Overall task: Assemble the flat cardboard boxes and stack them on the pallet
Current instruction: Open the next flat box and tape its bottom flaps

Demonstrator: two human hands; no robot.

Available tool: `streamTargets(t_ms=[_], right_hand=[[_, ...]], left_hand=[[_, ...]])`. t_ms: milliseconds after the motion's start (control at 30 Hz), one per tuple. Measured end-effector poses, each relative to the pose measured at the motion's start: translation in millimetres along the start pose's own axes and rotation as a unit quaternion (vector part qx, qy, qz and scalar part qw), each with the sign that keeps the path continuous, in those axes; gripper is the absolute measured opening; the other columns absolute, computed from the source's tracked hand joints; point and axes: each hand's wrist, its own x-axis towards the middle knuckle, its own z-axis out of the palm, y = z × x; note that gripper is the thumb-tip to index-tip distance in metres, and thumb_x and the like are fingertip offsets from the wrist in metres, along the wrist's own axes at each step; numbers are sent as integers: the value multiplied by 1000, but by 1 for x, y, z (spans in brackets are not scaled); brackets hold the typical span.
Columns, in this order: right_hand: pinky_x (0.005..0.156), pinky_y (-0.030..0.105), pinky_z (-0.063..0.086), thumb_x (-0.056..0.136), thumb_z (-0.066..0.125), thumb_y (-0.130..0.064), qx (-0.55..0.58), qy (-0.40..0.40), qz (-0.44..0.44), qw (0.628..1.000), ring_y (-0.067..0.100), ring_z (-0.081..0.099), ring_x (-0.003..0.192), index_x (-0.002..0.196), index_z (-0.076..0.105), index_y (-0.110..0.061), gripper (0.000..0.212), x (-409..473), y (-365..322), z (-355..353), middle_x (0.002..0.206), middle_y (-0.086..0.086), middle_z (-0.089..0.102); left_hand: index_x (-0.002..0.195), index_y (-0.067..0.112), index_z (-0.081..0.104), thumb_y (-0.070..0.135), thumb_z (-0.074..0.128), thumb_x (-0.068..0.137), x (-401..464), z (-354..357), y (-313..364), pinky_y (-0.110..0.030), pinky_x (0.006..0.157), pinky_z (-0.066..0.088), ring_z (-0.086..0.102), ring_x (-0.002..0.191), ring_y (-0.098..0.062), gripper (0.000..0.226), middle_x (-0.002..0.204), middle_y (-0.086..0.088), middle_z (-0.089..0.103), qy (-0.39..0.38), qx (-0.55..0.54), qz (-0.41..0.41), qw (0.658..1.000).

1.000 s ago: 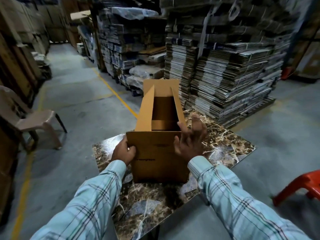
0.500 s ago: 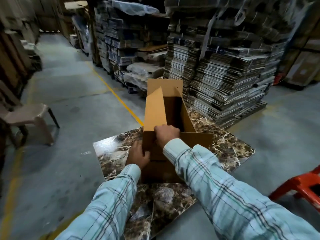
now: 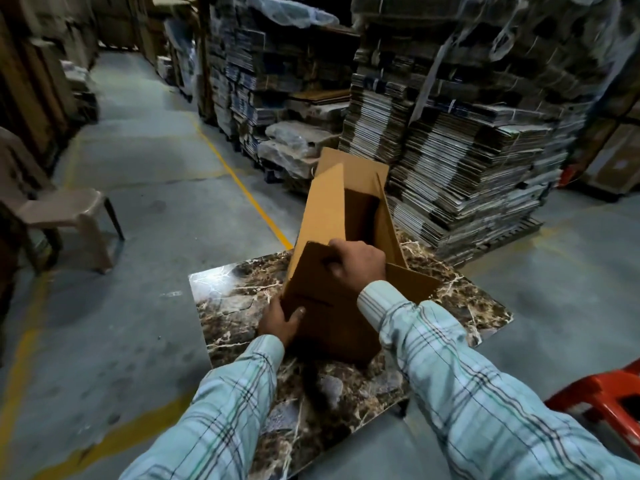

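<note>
A long brown cardboard box [image 3: 325, 216] stands open-topped on a dark marble-patterned table [image 3: 239, 299], its flaps up. My right hand [image 3: 356, 263] reaches across the near end and curls its fingers over the edge of the near flap, folding it inward. My left hand [image 3: 280, 322] grips the box's lower near-left corner, thumb on the front face. Behind the box, a pallet carries tall stacks of flat cardboard boxes [image 3: 467, 161].
A beige plastic chair [image 3: 59, 209] stands at the left and a red plastic chair [image 3: 602, 400] at the lower right. More stacked cardboard [image 3: 270, 81] lines the aisle beyond. A yellow floor line [image 3: 242, 188] runs toward the table.
My right hand left the box's right side and crossed to the near flap, taking hold of its edge. The left hand slid lower on the corner. The box turned slightly.
</note>
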Motion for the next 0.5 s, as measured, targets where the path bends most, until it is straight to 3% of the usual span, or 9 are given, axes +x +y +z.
streamTargets(t_ms=[100,167,233,333,400,500], right_hand=[[69,36,52,83,64,-47,109,90,68,988,23,65,85,105,62,-29,29,-1,23,-10,88,0,70],[61,32,50,80,67,-52,250,130,140,949,14,59,65,98,64,-30,29,-4,43,-19,70,-8,64],[66,34,56,77,73,-48,402,176,200,876,8,62,65,98,65,-30,28,-6,64,-29,73,-12,66],[87,39,55,78,75,-34,540,223,283,761,21,65,98,115,62,-14,44,-9,96,-38,108,6,68],[83,35,54,79,75,-31,594,227,328,698,25,62,105,122,57,-9,52,-16,114,-36,115,8,65],[75,36,56,77,78,-30,674,245,354,601,26,67,99,107,63,-16,36,-26,128,-27,106,6,69]], left_hand=[[148,14,27,43,68,83,6,-8,12,-44,108,33,38,131,-38,82,142,-24,39,80,-33,-50,995],[150,11,18,48,70,80,11,-15,28,-46,112,28,32,136,-38,95,147,-24,34,119,-100,-130,979],[149,5,15,42,72,81,18,-23,43,-41,112,27,33,138,-35,96,149,-20,34,132,-169,-139,967],[145,9,21,44,74,78,33,-37,69,-44,110,35,42,130,-36,92,145,-17,39,112,-181,-48,976],[140,12,31,51,74,72,42,-43,89,-50,106,38,47,124,-38,90,139,-17,45,114,-134,3,984],[136,12,38,56,70,70,48,-46,116,-50,101,41,50,120,-38,85,133,-17,50,138,-70,65,986]])
